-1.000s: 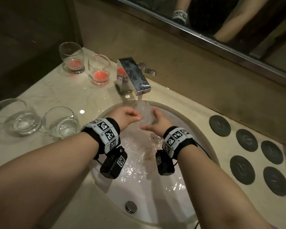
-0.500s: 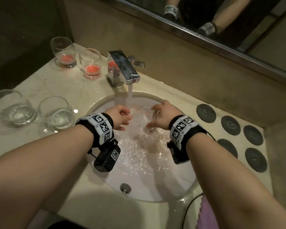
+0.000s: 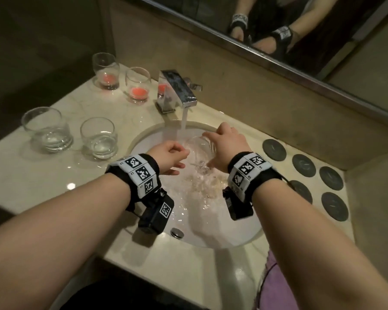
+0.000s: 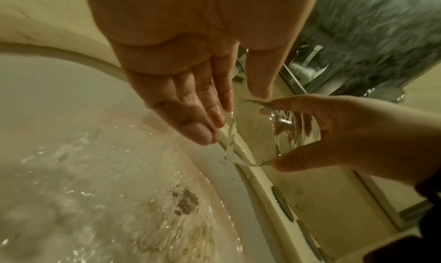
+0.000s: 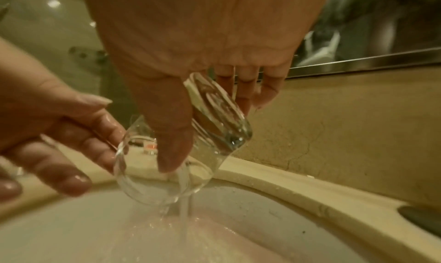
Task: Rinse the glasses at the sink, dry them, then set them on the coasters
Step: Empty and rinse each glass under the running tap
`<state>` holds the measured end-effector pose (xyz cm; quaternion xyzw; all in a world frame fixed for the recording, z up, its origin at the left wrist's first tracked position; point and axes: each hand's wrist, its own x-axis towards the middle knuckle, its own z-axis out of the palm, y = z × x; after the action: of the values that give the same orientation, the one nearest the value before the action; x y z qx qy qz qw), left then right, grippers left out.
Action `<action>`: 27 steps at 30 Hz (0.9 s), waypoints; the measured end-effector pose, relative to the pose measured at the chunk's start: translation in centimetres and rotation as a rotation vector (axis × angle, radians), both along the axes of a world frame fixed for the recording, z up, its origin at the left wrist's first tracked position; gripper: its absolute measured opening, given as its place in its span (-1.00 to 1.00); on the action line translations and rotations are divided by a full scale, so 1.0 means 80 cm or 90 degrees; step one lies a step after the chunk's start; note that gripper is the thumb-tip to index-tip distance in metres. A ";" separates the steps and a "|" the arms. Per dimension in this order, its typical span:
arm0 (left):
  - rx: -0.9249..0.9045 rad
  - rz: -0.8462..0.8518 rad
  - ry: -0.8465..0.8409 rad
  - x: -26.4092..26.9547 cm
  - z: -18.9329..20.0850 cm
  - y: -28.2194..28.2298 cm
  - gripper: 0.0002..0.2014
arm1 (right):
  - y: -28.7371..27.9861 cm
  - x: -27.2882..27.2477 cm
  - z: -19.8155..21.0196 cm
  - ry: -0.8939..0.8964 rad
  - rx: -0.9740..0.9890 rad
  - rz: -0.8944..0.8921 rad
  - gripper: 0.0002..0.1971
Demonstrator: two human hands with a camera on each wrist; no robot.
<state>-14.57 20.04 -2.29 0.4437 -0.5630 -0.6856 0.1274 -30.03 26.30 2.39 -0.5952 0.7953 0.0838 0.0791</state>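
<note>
Gripping a tilted glass [image 5: 181,154] over the sink [image 3: 244,233], the right hand [image 3: 227,144] is pouring water out; the left hand [image 3: 168,156] is hovering beside its rim, fingers relaxed. On the surface [image 3: 43,175], two glasses [image 3: 47,128] are holding water, others [image 3: 105,71] red liquid.

Dim, warm yellowish light from overhead, with dark corners and soft focus in all three views

We see small bright spots of glare on the glossy cream marble counter [image 3: 38,175] and glints on the rippling water in the white oval basin [image 3: 211,233]; the forearms cast soft shadows over the counter's near edge, and the far left falls into near-black. In the wide-angle head view the straight metal-framed mirror [image 3: 323,63] slants and edges bow. In both wrist views the palms loom large and blurred, the clear tilted tumbler [image 5: 190,154] sparkles, and the backgrounds smear with motion blur and grain
</note>
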 end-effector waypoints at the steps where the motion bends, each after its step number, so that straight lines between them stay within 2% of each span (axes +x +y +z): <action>1: -0.009 -0.009 0.014 0.006 0.006 0.002 -0.92 | 0.004 0.005 0.003 -0.052 -0.026 -0.025 -0.16; 4: -0.010 -0.057 0.066 0.030 0.024 0.006 -0.90 | 0.016 0.030 0.009 -0.179 -0.087 -0.075 -0.16; 9: -0.012 -0.082 0.126 0.076 0.051 0.003 -0.87 | 0.026 0.085 0.010 -0.263 -0.157 -0.114 -0.18; 14: -0.240 -0.130 0.044 0.124 0.072 0.003 -0.91 | 0.036 0.142 0.003 -0.310 -0.223 -0.229 -0.16; 19: -0.382 -0.172 -0.037 0.195 0.092 -0.006 -0.91 | 0.049 0.193 -0.014 -0.396 -0.234 -0.333 -0.09; 22: -0.461 -0.196 -0.135 0.240 0.099 -0.020 -0.93 | 0.046 0.224 -0.030 -0.412 -0.308 -0.367 -0.25; 27: -0.506 -0.163 -0.286 0.316 0.094 -0.048 -0.92 | 0.026 0.251 -0.028 -0.391 -0.413 -0.450 -0.47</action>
<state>10.68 16.20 5.25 0.4254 -0.8453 -0.3142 0.0767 -9.93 28.39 0.15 -0.2839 0.8716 -0.3731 0.1430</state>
